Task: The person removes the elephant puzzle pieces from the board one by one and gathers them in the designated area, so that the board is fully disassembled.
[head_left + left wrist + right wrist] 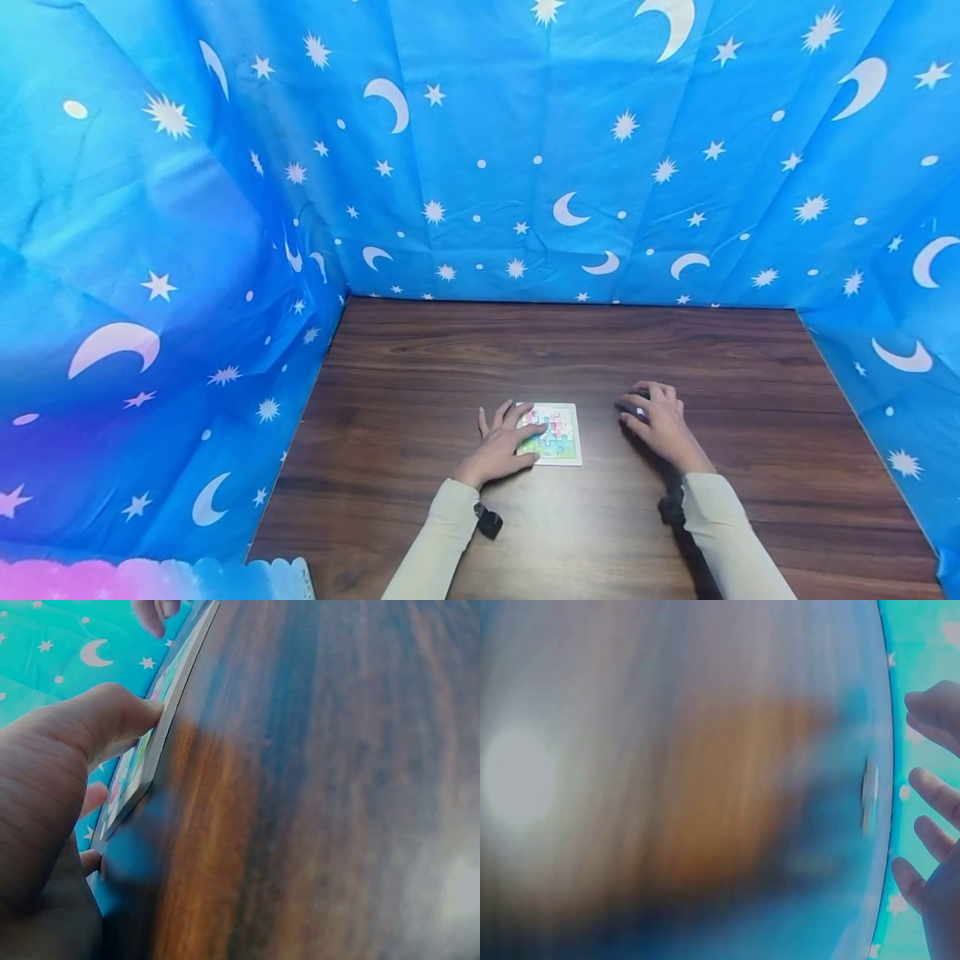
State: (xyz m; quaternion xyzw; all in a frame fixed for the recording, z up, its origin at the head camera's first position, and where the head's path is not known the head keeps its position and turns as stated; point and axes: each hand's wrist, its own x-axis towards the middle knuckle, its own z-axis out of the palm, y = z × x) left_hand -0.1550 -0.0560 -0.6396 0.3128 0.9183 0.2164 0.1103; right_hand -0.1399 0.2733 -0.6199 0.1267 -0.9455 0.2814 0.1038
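A square jigsaw puzzle (pixel 566 433) with a pale border and pink, green and blue pieces lies on the brown wooden table. My left hand (pixel 498 446) rests over its left half with spread fingers, hiding part of the picture. In the left wrist view the thumb (pixel 124 712) touches the near edge of the puzzle board (pixel 150 761). To the right of the puzzle, my right hand (pixel 660 423) hovers above the table, fingers apart and loosely bent, holding nothing. Below those fingers, in the right wrist view, lies a small thin flat thing (pixel 868 795), seen edge-on.
The wooden table (pixel 420 358) reaches back to a blue curtain (pixel 510 125) with white moons and stars, which also hangs on both sides. A scalloped pink and blue edge (pixel 150 579) shows at the lower left. Each wrist wears a small black camera (pixel 489 522).
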